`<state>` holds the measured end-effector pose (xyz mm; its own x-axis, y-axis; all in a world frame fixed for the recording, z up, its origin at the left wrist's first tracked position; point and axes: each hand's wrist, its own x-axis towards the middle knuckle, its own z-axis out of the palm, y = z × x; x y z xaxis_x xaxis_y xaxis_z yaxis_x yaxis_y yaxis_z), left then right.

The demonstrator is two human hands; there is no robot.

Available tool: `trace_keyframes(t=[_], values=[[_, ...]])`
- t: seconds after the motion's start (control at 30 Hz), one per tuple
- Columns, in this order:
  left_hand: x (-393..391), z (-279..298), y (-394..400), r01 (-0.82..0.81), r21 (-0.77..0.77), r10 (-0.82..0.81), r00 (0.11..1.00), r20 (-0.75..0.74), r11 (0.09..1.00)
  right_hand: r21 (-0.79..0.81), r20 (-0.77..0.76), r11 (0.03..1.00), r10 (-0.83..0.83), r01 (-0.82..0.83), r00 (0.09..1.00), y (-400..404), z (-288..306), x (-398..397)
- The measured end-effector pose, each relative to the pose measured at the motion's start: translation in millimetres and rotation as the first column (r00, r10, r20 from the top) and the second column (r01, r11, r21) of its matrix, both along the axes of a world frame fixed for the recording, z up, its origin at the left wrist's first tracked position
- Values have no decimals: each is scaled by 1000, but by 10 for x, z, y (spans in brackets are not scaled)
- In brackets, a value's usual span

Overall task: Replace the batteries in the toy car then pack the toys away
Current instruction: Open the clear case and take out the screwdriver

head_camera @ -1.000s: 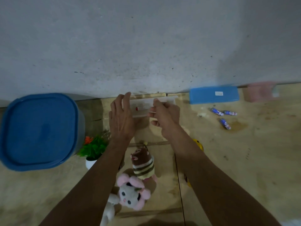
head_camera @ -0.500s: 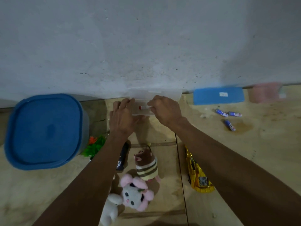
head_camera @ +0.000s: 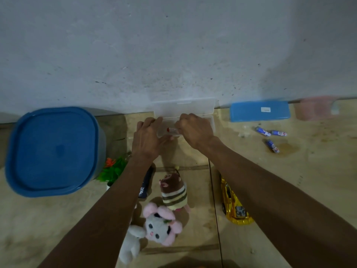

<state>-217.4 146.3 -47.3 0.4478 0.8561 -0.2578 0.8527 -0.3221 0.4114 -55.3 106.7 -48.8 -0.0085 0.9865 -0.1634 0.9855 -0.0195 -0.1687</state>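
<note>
A clear plastic box (head_camera: 211, 123) stands by the wall with its lid (head_camera: 183, 105) tipped up against it. My left hand (head_camera: 147, 139) grips the box's front left corner. My right hand (head_camera: 194, 130) curls into the box, fingers closed at the end of a small red-tipped item (head_camera: 170, 130) lying inside. The yellow toy car (head_camera: 234, 206) lies on the floor under my right forearm. Three blue batteries (head_camera: 272, 146) are scattered on the floor to the right.
A big blue lidded bin (head_camera: 52, 149) stands at the left, with a small fake plant (head_camera: 114, 169) beside it. A striped plush (head_camera: 174, 192), a pink-eared plush (head_camera: 160, 225) and a black item (head_camera: 144, 184) lie between my arms. A blue case (head_camera: 258, 111) and a pink container (head_camera: 316, 108) sit by the wall.
The clear box's lid has swung up against the wall. My right hand moved from the lid down into the box. My left hand stays on the box.
</note>
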Motion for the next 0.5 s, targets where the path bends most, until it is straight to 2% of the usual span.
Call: trace_keyframes(t=[0.1,0.2,0.27,0.37,0.43,0.5], values=[[10,-5,0,-16,-11,16,1000,-4,1000,79,-52,997,-4,8,999,-71,54,29],[15,-14,4,-23,-31,23,999,-23,999,200,-256,970,-82,136,963,-185,208,42],[24,-12,-15,-37,-45,35,999,-27,998,259,-466,918,-154,301,871,-274,361,65],[38,3,-52,-52,-46,49,998,-49,998,272,-716,771,-238,576,656,-432,549,173],[45,21,-65,-42,-14,40,994,-105,999,230,-798,691,-269,685,539,-570,619,290],[54,48,-78,-34,6,35,986,-164,999,187,-830,646,-299,740,471,-728,626,422]])
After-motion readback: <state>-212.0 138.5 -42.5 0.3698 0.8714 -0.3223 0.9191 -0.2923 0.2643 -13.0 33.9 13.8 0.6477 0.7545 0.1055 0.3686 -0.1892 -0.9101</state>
